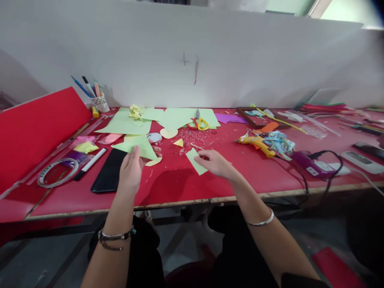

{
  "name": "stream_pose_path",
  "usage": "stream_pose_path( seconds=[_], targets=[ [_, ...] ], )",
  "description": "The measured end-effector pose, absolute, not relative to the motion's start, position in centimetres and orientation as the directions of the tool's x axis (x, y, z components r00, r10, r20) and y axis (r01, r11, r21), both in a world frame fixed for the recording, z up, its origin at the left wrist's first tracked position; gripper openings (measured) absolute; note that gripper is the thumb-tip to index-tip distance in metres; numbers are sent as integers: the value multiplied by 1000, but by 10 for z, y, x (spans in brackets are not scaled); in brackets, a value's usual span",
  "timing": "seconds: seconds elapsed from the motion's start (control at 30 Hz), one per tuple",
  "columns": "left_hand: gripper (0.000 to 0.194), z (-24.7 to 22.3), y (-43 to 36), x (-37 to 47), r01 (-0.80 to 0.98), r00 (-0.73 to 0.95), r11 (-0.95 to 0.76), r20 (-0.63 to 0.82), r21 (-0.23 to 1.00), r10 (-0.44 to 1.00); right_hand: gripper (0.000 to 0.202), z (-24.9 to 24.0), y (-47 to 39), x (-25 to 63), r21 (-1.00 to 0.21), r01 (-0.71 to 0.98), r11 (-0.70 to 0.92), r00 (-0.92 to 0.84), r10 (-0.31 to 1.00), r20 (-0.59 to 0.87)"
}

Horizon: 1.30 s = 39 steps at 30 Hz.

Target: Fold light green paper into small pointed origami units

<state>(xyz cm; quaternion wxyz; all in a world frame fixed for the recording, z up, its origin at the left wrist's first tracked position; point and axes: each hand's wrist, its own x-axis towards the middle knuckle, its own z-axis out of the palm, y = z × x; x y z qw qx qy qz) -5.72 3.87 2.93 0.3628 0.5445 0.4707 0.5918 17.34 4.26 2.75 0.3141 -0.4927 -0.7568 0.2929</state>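
My left hand (132, 166) is closed on a pale green piece of paper (142, 146), thumb on top and fingertips showing past its right edge. Below that hand lies a black phone (108, 176). My right hand (214, 162) pinches a small green paper strip (196, 162) by its right side, just over the red table. Between the hands sit a small yellow paper wedge (179, 143) and a cream heart-shaped paper (169, 133). Scissors with red and yellow handles (203, 124) rest farther back on green paper sheets (177, 120).
A yellow glue gun (256, 145) with a cord lies right, near shredded strips (279, 143) and a purple power adapter (313, 165). A pen cup (100, 103), white marker (93, 160), tape roll (58, 173) and red board (45, 136) stand or lie left. A white partition (168, 52) rises behind.
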Motion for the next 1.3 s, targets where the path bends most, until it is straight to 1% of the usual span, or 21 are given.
stream_pose_path(
  seconds=[0.07, 0.13, 0.17, 0.23, 0.27, 0.33, 0.37, 0.4, 0.43, 0.47, 0.5, 0.53, 0.6, 0.63, 0.67, 0.77, 0.83, 0.97, 1.03, 1.13, 1.3],
  targets=[
    [34, 34, 33, -53, -92, -43, -244, 241, 965, 970, 28, 26, 52, 161, -727, 578, 371, -353, 917, 188],
    [32, 37, 28, -48, -116, 66, -203, 211, 972, 975, 18, 23, 64, 147, -784, 536, 315, -286, 941, 183],
    [33, 38, 26, -47, -79, 114, -191, 199, 978, 973, 14, 22, 70, 141, -821, 501, 274, -234, 956, 177],
    [38, 39, 23, -45, 21, 201, -190, 182, 982, 963, 29, 21, 77, 132, -867, 432, 248, -120, 969, 218],
    [40, 39, 22, -44, 79, 242, -194, 169, 978, 955, 35, 22, 77, 129, -877, 401, 263, -104, 965, 242],
    [42, 38, 21, -45, 224, 295, -202, 131, 953, 946, 36, 28, 69, 127, -859, 370, 353, -129, 936, 329],
    [43, 37, 21, -45, 309, 314, -209, 108, 928, 943, 35, 32, 61, 127, -824, 374, 427, -179, 904, 387],
    [43, 36, 20, -45, 392, 340, -217, 78, 894, 937, 35, 36, 52, 128, -744, 426, 515, -175, 854, 490],
    [43, 35, 19, -45, 461, 376, -228, 44, 858, 925, 36, 41, 41, 130, -622, 516, 589, -175, 783, 597],
    [41, 34, 18, -44, 505, 419, -249, 17, 826, 908, 38, 45, 31, 132, -468, 608, 641, -257, 717, 648],
    [38, 33, 16, -43, 525, 462, -277, 4, 805, 887, 35, 48, 22, 134, -299, 661, 688, -380, 651, 657],
    [35, 33, 15, -41, 529, 499, -310, 7, 790, 867, 30, 49, 15, 137, -161, 681, 714, -500, 614, 611],
    [30, 35, 13, -37, 523, 526, -375, 56, 765, 849, 19, 48, 7, 142, 2, 710, 704, -580, 583, 568],
    [30, 37, 13, -36, 523, 528, -407, 90, 749, 845, 16, 47, 6, 146, 34, 722, 691, -585, 584, 562],
    [31, 39, 13, -34, 526, 531, -438, 121, 729, 839, 16, 44, 6, 149, 40, 739, 673, -569, 590, 573],
    [34, 42, 13, -32, 534, 562, -534, 197, 656, 804, 15, 38, 9, 157, -11, 784, 620, -482, 622, 617],
    [36, 41, 13, -31, 558, 575, -583, 232, 590, 785, 15, 36, 10, 160, -35, 802, 596, -454, 647, 612],
    [33, 33, 13, -24, 611, 584, -611, 233, 503, 777, 15, 33, 6, 155, -14, 775, 632, -507, 634, 584],
    [33, 30, 12, -20, 588, 603, -616, 223, 524, 766, 17, 30, 5, 153, -15, 749, 663, -531, 612, 587],
    [36, 31, 11, -18, 525, 624, -597, 203, 607, 754, 18, 25, 6, 158, -48, 728, 684, -536, 612, 582],
    [39, 40, 13, -28, 491, 612, -560, 193, 668, 767, 15, 16, 12, 187, -84, 789, 609, -425, 639, 641]
  ],
)
